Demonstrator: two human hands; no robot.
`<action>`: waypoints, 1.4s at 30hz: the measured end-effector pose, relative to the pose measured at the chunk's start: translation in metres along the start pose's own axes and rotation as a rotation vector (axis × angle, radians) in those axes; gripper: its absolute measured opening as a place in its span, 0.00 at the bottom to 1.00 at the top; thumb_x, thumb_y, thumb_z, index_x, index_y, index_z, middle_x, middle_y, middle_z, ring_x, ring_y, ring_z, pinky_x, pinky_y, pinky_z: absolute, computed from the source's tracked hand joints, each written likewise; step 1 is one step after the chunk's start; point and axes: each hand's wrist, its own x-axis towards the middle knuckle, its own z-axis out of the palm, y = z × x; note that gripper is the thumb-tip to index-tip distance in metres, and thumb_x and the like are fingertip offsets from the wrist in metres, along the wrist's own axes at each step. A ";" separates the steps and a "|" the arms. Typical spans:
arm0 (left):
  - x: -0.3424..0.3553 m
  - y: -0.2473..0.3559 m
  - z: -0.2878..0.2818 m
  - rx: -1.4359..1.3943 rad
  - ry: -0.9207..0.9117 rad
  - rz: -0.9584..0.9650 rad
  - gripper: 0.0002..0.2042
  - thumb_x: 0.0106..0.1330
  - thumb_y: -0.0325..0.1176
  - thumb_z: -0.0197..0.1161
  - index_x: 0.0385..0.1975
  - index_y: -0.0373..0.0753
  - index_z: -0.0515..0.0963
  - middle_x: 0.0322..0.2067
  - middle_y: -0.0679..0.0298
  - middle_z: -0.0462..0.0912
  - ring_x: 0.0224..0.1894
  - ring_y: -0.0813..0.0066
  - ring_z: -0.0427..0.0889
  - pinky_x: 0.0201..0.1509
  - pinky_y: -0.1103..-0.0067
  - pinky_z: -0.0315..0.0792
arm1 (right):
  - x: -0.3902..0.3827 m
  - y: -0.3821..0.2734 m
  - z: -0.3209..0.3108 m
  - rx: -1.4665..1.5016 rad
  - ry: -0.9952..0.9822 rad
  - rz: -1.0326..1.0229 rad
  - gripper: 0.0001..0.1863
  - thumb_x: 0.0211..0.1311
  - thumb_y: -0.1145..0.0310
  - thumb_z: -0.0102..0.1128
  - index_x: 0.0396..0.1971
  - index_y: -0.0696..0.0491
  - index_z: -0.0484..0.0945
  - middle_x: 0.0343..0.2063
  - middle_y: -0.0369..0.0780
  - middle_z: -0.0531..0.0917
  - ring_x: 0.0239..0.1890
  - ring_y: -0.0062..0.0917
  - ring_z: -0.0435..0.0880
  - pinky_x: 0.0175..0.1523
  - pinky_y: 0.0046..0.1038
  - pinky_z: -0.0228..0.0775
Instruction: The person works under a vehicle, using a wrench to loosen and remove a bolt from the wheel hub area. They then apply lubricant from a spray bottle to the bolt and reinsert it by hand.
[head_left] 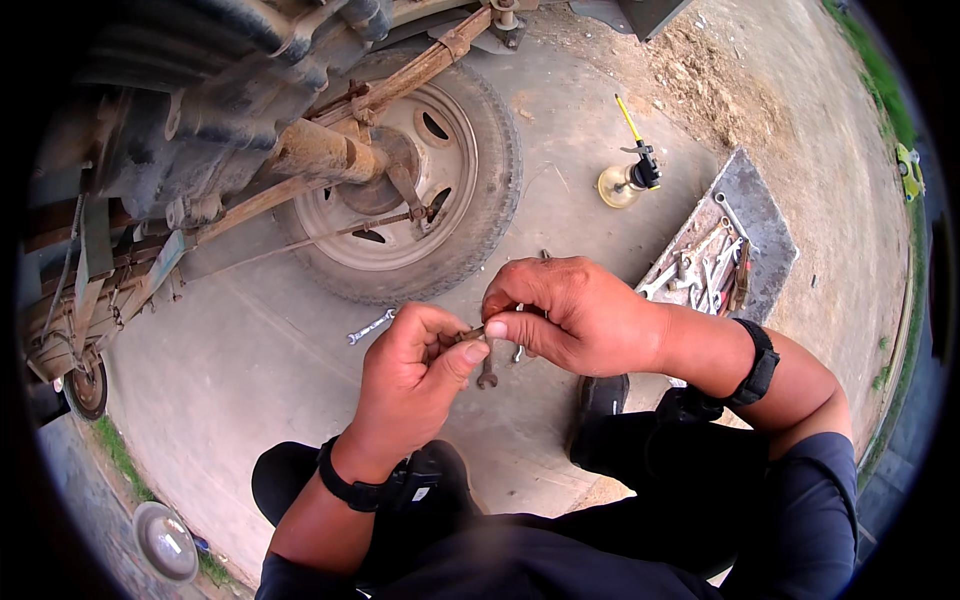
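Note:
My left hand point(405, 375) and my right hand point(575, 315) meet at the fingertips over the concrete. Both are closed, pinching a small rusty brown metal piece point(473, 335); most of it is hidden by the fingers, so its kind cannot be made out. Just below the fingertips shows the jaw end of a brown open-end wrench point(487, 376), and I cannot tell whether it lies on the ground. A shiny wrench point(371, 327) lies on the concrete beyond my left hand. Behind the right fingers, another wrench point(519, 351) is partly covered.
A vehicle wheel point(460, 180) with a rusty axle point(325, 150) and linkage fills the far left. On the right sits a grey metal tray point(770, 235) of several wrenches. An oil can point(625, 185) with a yellow spout stands beyond it. Sandy dirt point(715, 85) lies farther back.

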 end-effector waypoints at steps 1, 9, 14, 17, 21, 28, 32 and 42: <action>0.000 0.001 0.002 -0.007 0.003 0.001 0.09 0.68 0.26 0.64 0.38 0.35 0.69 0.28 0.68 0.78 0.27 0.88 0.74 0.29 0.86 0.70 | -0.001 0.000 0.000 0.005 -0.007 0.036 0.11 0.70 0.64 0.58 0.36 0.57 0.77 0.28 0.40 0.80 0.29 0.28 0.83 0.35 0.29 0.74; -0.001 -0.002 0.003 0.186 0.007 0.081 0.10 0.67 0.24 0.64 0.40 0.35 0.68 0.29 0.67 0.76 0.27 0.86 0.74 0.29 0.85 0.70 | 0.000 0.009 0.008 0.210 -0.042 0.214 0.17 0.75 0.58 0.52 0.35 0.58 0.75 0.25 0.37 0.79 0.24 0.20 0.82 0.32 0.23 0.74; -0.002 -0.005 0.002 0.149 0.033 0.076 0.10 0.67 0.22 0.63 0.40 0.35 0.68 0.29 0.67 0.77 0.28 0.86 0.74 0.30 0.85 0.70 | 0.002 0.013 0.007 0.164 -0.075 0.145 0.19 0.76 0.56 0.50 0.34 0.58 0.74 0.24 0.36 0.79 0.24 0.19 0.82 0.32 0.23 0.74; -0.001 -0.004 0.003 0.195 0.021 0.073 0.10 0.67 0.22 0.63 0.41 0.35 0.68 0.30 0.67 0.77 0.29 0.86 0.74 0.30 0.85 0.70 | 0.006 0.016 0.003 0.324 -0.171 0.300 0.20 0.76 0.55 0.49 0.31 0.58 0.74 0.23 0.36 0.79 0.23 0.19 0.81 0.31 0.23 0.73; 0.000 -0.015 0.006 0.286 0.010 0.102 0.11 0.65 0.23 0.66 0.40 0.35 0.69 0.29 0.66 0.78 0.29 0.84 0.76 0.32 0.85 0.72 | 0.008 0.025 0.003 0.500 -0.218 0.436 0.23 0.76 0.53 0.49 0.28 0.57 0.74 0.20 0.35 0.78 0.21 0.18 0.81 0.30 0.22 0.71; 0.007 -0.040 0.011 0.640 0.005 0.048 0.18 0.59 0.32 0.71 0.45 0.35 0.74 0.35 0.57 0.84 0.32 0.70 0.84 0.38 0.76 0.77 | 0.007 0.067 -0.001 0.345 -0.243 0.597 0.22 0.73 0.52 0.53 0.28 0.56 0.75 0.21 0.36 0.79 0.21 0.22 0.81 0.31 0.26 0.72; 0.017 -0.080 -0.003 0.739 -0.021 -0.134 0.20 0.61 0.37 0.70 0.47 0.34 0.74 0.38 0.55 0.85 0.34 0.66 0.85 0.40 0.73 0.77 | -0.007 0.136 -0.020 -0.332 -0.110 0.471 0.16 0.66 0.56 0.59 0.32 0.56 0.76 0.24 0.42 0.82 0.29 0.34 0.84 0.37 0.35 0.75; 0.024 -0.137 -0.024 0.909 -0.026 -0.298 0.17 0.61 0.38 0.69 0.45 0.34 0.76 0.39 0.53 0.85 0.39 0.61 0.86 0.43 0.70 0.78 | -0.028 0.197 -0.043 -0.792 -0.126 0.610 0.13 0.59 0.61 0.64 0.41 0.50 0.80 0.36 0.43 0.85 0.43 0.40 0.84 0.45 0.41 0.77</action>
